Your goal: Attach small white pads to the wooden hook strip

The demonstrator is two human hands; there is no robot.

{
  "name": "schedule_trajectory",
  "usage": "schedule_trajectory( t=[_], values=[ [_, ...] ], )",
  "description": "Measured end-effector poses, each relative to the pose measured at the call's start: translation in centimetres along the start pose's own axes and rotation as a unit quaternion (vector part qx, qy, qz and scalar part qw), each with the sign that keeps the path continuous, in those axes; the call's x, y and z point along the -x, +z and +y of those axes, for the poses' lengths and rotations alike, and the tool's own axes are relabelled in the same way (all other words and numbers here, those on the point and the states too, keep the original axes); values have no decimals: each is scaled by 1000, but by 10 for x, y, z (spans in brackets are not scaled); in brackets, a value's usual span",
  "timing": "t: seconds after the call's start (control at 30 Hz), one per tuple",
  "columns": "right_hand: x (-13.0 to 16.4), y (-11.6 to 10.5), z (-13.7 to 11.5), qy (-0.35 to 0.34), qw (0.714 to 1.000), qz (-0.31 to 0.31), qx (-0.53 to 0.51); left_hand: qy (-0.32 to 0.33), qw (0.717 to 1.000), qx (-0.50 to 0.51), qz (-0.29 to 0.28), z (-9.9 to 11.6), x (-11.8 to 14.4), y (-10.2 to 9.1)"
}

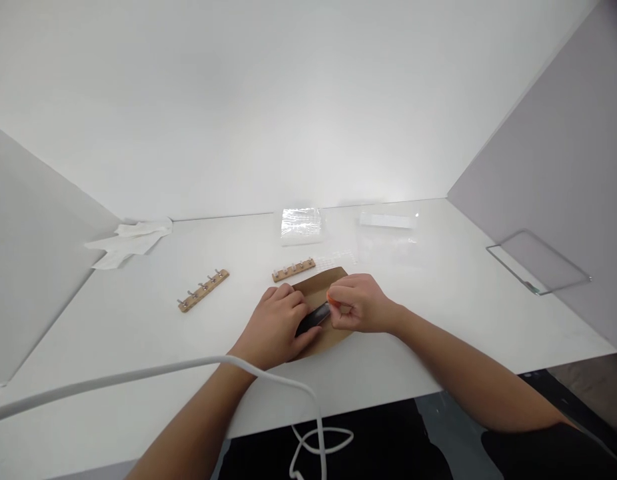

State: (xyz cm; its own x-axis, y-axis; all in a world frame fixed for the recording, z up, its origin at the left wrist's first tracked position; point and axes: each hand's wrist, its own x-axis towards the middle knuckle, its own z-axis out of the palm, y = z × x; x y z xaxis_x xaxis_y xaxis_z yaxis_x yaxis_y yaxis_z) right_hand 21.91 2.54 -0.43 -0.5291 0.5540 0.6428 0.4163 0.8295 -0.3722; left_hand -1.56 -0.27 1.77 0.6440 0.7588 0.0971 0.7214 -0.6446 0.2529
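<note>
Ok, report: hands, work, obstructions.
Left hand on brown sheet and dark strip. Right hand closed on orange item. White cable crosses view over left forearm.

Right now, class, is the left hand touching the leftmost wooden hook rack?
Apart: the head view shows white tabletop between left hand and that hook rack.

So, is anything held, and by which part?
The right hand holds a mostly hidden orange item; which part is unclear. The left hand touches a dark strip near its left end.
</note>
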Motion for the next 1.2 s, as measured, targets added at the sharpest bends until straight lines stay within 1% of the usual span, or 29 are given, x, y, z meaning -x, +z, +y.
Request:
schedule_trajectory(
  t=[0.1, 0.2, 0.3, 0.37, 0.4, 0.47, 0.57, 0.63, 0.7, 0.77, 0.83, 0.93, 1.0, 1.1, 1.2],
  values=[
    [0, 2, 1, 7, 1000, 4, 20, 5, 1000, 5, 20, -1, 0, 5],
    [-1, -2, 2, 21, 999, 22, 36, 10, 994, 36, 100, -2, 1, 8],
    [-1, -8, 3, 24, 996, 55, 64, -19, 977, 119, 177, -1, 1, 8],
    [-1, -10, 4, 21, 993, 74, 95, -54, 956, 207, 199, 1, 1, 6],
    [-1, -11, 4, 19, 990, 78, 113, -75, 944, 254, 199, 3, 1, 5],
    [-1, -10, 4, 12, 985, 79, 152, -126, 917, 333, 182, 7, 2, 3],
    [-3, -9, 1, -2, 975, 77, 210, -190, 885, 395, 159, 16, 3, 1],
    [-4, -8, -1, -6, 967, 79, 241, -205, 873, 410, 170, 21, 3, 1],
    [-5, -6, -3, -6, 962, 81, 260, -204, 866, 418, 187, 25, 3, 2],
    [-5, -4, -5, -2, 960, 79, 270, -205, 860, 423, 199, 26, 2, 2],
    [-4, -1, -6, 12, 959, 73, 272, -210, 858, 424, 198, 27, 1, 3],
    [-2, 1, -5, 31, 966, 53, 251, -220, 860, 419, 191, 27, 2, 2],
    [-2, 0, -4, 32, 972, 37, 229, -219, 861, 412, 201, 27, 3, 2],
    [-2, -3, -5, 33, 977, 17, 209, -196, 869, 396, 223, 26, 3, 3],
    [-3, -2, -9, 35, 980, 24, 196, -172, 876, 385, 235, 25, 4, 6]
  ],
)
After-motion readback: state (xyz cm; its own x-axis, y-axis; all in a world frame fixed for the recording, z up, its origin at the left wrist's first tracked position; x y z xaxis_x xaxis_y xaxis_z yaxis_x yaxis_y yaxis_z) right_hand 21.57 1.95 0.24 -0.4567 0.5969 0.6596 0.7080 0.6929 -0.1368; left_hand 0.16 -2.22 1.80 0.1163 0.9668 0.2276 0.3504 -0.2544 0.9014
